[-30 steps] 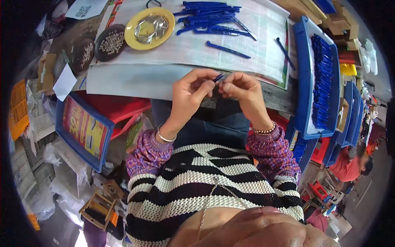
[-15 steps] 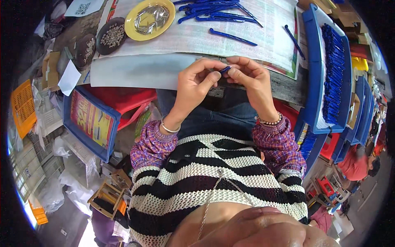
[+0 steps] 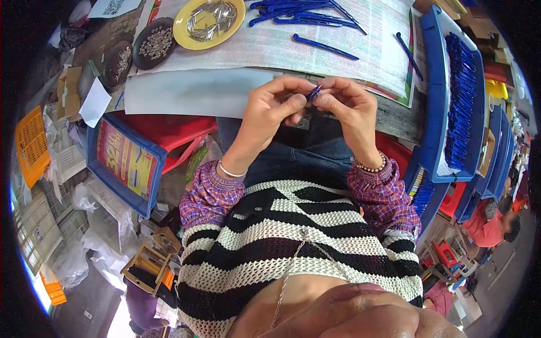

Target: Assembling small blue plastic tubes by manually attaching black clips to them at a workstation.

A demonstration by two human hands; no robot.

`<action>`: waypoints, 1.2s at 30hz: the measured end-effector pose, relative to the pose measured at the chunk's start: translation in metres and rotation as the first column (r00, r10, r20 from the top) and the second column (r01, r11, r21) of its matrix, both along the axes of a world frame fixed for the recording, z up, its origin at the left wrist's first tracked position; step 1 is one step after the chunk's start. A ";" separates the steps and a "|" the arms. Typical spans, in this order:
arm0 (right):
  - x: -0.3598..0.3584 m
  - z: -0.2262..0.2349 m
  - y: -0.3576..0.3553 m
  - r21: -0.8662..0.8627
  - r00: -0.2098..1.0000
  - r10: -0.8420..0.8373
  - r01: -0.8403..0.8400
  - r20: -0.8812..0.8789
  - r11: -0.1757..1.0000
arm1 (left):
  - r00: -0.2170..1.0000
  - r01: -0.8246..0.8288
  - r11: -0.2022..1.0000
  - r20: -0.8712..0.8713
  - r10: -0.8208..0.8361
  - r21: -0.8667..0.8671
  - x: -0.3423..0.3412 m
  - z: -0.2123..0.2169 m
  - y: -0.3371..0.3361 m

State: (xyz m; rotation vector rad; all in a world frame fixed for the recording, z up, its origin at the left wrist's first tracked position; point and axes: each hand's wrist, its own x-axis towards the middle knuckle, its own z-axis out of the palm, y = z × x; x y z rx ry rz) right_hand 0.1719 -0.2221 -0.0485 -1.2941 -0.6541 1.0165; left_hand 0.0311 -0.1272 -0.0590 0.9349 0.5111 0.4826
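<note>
**Both hands pinch a small blue part at the table edge**

The left hand (image 3: 273, 107) and the right hand (image 3: 349, 104) meet fingertip to fingertip just above the lap, at about 12 o'clock from the striped sweater (image 3: 293, 248). Between them sits a small blue plastic piece (image 3: 313, 93), gripped from both sides: the left thumb and forefinger close on its lower end, the right fingers close on its upper end. What is being done to it is too small to tell.

The piece hangs just in front of the near edge of the table (image 3: 389, 118), which is covered with printed paper sheets (image 3: 293, 48). At 12 o'clock from the hands a loose heap of long blue sticks (image 3: 304, 11) lies on the paper, with single ones apart from it: one (image 3: 325, 47) just beyond the hands and another (image 3: 408, 55) at 1 o'clock.

At 11 o'clock stands a yellow plate (image 3: 183, 35) holding thin shiny metal bits, and beside it, further to 10 o'clock, two dark round dishes (image 3: 153, 42) of small pale parts (the far one partly off the table edge).

At 3 o'clock a blue tray (image 3: 437, 107) carries a dense row of blue pieces. At 8 o'clock, well apart, a blue tray with a printed sheet (image 3: 127, 160) rests against a red stool (image 3: 169, 127).
</note>
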 end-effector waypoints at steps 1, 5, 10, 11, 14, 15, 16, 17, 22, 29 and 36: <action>0.000 0.000 -0.001 0.014 1.000 -0.003 0.003 -0.008 1.000 | 0.998 0.025 0.994 0.053 -0.019 -0.105 0.000 -0.001 0.000; -0.002 -0.001 -0.001 0.025 0.999 -0.036 0.035 0.005 0.999 | 0.997 0.022 0.986 0.081 -0.009 -0.164 0.003 0.000 -0.005; -0.005 -0.006 0.001 0.055 0.994 -0.100 0.097 0.043 0.994 | 0.983 -0.150 0.957 -0.062 0.170 0.247 0.007 -0.002 -0.013; -0.005 -0.005 0.002 0.052 0.993 -0.109 0.106 0.054 0.993 | 0.984 -0.149 0.957 -0.062 0.170 0.249 0.007 -0.003 -0.014; -0.006 -0.002 0.000 -0.012 0.993 -0.101 0.102 0.064 0.995 | 0.974 -0.190 0.899 -0.039 0.223 0.394 0.008 -0.006 -0.014; -0.005 0.000 0.000 -0.010 0.993 -0.103 0.103 0.064 0.995 | 0.974 -0.189 0.883 -0.034 0.224 0.429 0.007 -0.006 -0.014; -0.004 0.001 0.000 -0.012 0.996 -0.083 0.083 0.040 0.996 | 0.974 -0.187 0.867 -0.029 0.225 0.463 0.007 -0.006 -0.014; -0.003 0.002 -0.001 -0.014 0.998 -0.062 0.063 0.017 0.998 | 0.974 -0.186 0.867 -0.028 0.224 0.463 0.008 -0.006 -0.014; -0.002 0.005 0.000 -0.026 0.999 -0.038 0.039 0.030 0.999 | 0.974 -0.181 0.881 -0.046 0.223 0.437 0.008 -0.004 -0.014; -0.006 0.006 -0.001 -0.052 0.955 0.037 -0.023 0.295 0.998 | 0.972 -0.199 0.879 -0.024 0.232 0.434 0.007 -0.007 -0.013; -0.009 0.005 0.006 0.038 0.984 -0.076 0.071 0.161 0.997 | 0.977 -0.185 0.919 -0.034 0.210 0.349 0.007 -0.006 -0.010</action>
